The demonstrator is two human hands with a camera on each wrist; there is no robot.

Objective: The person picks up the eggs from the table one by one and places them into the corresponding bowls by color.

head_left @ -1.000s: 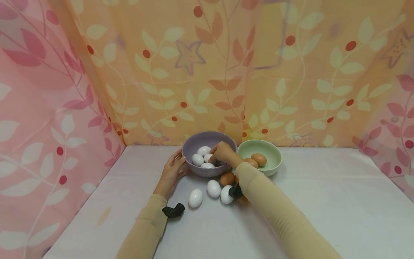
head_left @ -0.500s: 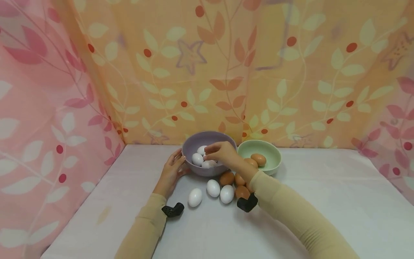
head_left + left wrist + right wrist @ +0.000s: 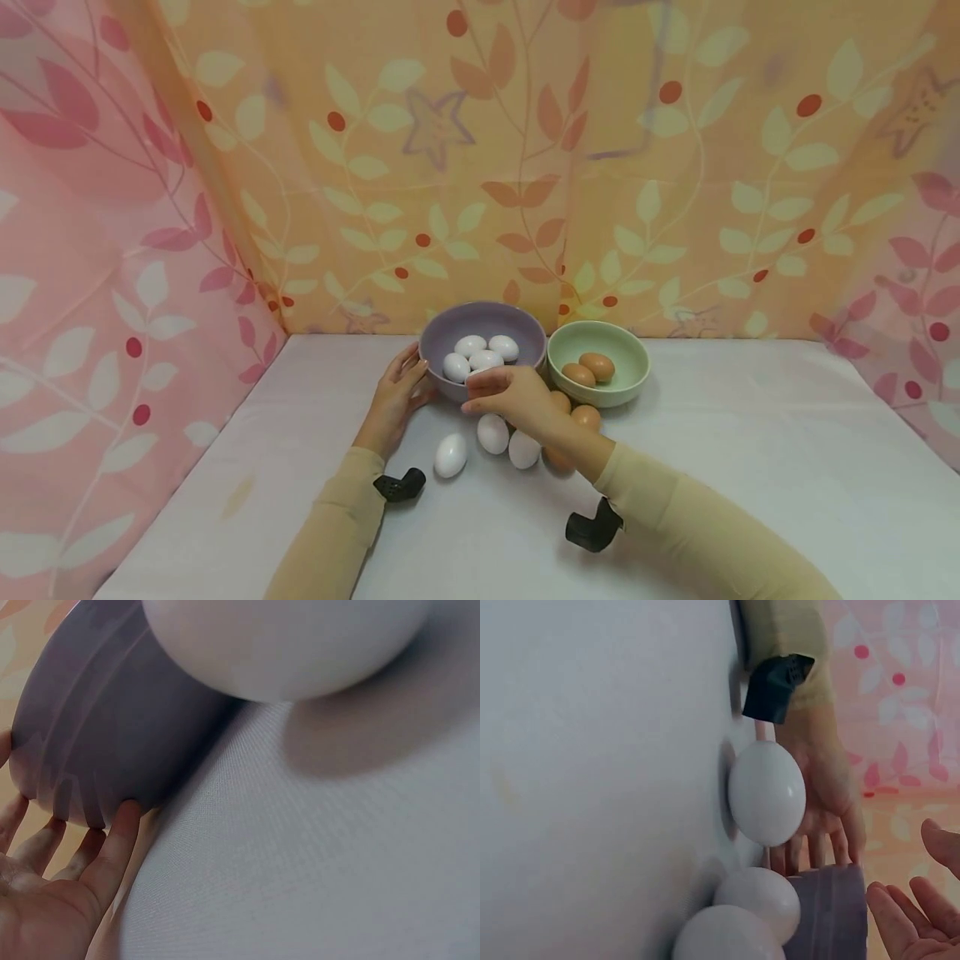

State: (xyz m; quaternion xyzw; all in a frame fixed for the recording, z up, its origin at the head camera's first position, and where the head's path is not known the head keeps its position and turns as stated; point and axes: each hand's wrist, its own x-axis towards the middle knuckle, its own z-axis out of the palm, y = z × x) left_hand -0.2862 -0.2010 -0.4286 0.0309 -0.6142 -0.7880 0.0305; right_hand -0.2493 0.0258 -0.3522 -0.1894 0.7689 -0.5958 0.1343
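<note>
Purple round bowl | smooth oval eggs | hands: left touching bowl

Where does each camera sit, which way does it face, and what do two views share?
Head: on the head, facing forward and down at the purple bowl, green bowl and eggs; left hand, right hand and sleeves show.
Left wrist: worn there, facing the purple bowl's outer side and a white egg; left hand shows.
Right wrist: worn there, facing three white eggs; left hand, left sleeve and part of right hand show.
Shared: both wrist views show the left hand at the purple bowl.
</note>
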